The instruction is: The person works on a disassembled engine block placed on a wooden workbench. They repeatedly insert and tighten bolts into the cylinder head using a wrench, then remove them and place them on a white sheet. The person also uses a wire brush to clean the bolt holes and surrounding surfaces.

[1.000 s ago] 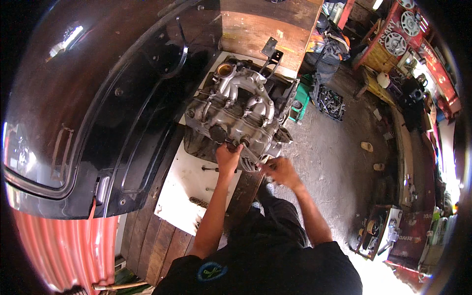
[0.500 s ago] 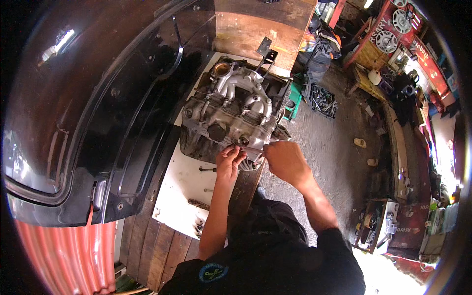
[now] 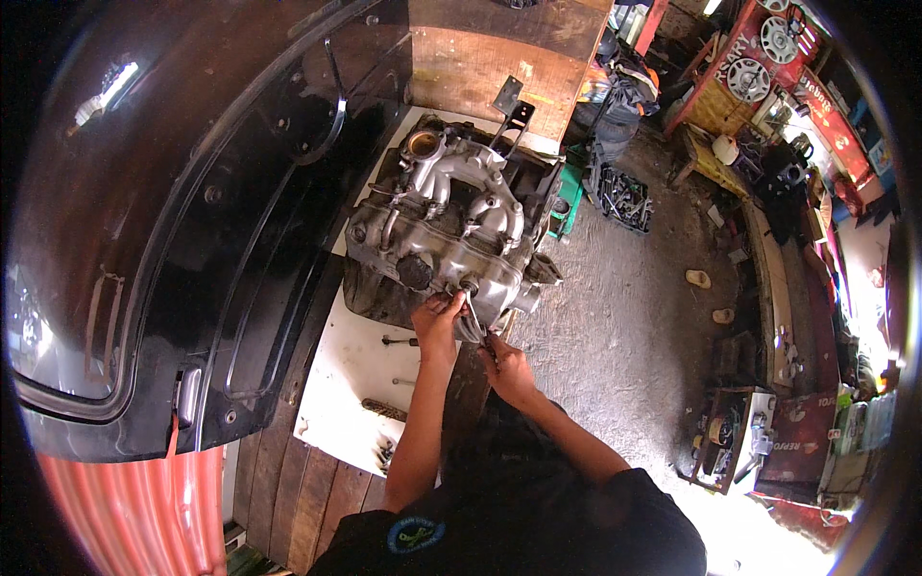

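A metal engine (image 3: 451,206) with a curved intake manifold rests on a white board on the bench. My right hand (image 3: 507,372) is closed round the dark grip of a slim metal wrench (image 3: 474,315). The wrench's far end meets a round fitting (image 3: 468,286) on the engine's valve cover. Next to that end, my left hand (image 3: 437,324) has its thumb and fingers pinched on the wrench; the exact contact is partly hidden. A round black cap (image 3: 414,271) sits on the cover left of the fitting.
On the white board (image 3: 336,370) lie a short dark tool (image 3: 400,341), a chain (image 3: 383,409) and small parts. A black vehicle panel (image 3: 240,221) stands close on the left. Right of the bench, a crate of tools (image 3: 622,199) and a green object (image 3: 567,202) are on the floor.
My right hand has swung from the right of the engine down toward me, turning the wrench's grip with it. My left hand stays by the wrench's far end. The view has shifted slightly.
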The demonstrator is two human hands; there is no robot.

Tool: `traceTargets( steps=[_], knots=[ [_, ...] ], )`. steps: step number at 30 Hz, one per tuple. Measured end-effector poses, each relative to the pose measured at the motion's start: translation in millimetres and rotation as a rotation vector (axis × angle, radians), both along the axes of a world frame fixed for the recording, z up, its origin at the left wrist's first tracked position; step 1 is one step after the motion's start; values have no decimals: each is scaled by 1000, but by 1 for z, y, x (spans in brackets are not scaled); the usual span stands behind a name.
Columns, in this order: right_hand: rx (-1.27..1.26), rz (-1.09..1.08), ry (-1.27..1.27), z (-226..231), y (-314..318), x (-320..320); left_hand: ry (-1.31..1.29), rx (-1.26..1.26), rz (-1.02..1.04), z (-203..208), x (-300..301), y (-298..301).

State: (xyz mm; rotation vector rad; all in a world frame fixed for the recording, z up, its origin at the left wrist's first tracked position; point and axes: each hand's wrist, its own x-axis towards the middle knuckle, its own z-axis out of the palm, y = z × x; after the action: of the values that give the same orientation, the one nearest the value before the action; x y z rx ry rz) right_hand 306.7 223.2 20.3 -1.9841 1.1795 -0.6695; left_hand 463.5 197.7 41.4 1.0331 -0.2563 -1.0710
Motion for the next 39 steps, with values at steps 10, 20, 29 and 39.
traceTargets(
  steps=[10, 20, 29, 39],
  knots=[
    [119, -15, -177, -13, -2, 11, -91, 106, 18, -2, 0, -3],
    [25, -81, -102, 8, -9, -3, -127, 133, -80, 2, 3, -1],
    [-274, 164, 720, 179, -46, 6, -24, 120, -106, -1, 3, -2],
    [-190, 67, 373, 110, -25, -19, 190, -128, -35, -7, -3, 13]
  ],
)
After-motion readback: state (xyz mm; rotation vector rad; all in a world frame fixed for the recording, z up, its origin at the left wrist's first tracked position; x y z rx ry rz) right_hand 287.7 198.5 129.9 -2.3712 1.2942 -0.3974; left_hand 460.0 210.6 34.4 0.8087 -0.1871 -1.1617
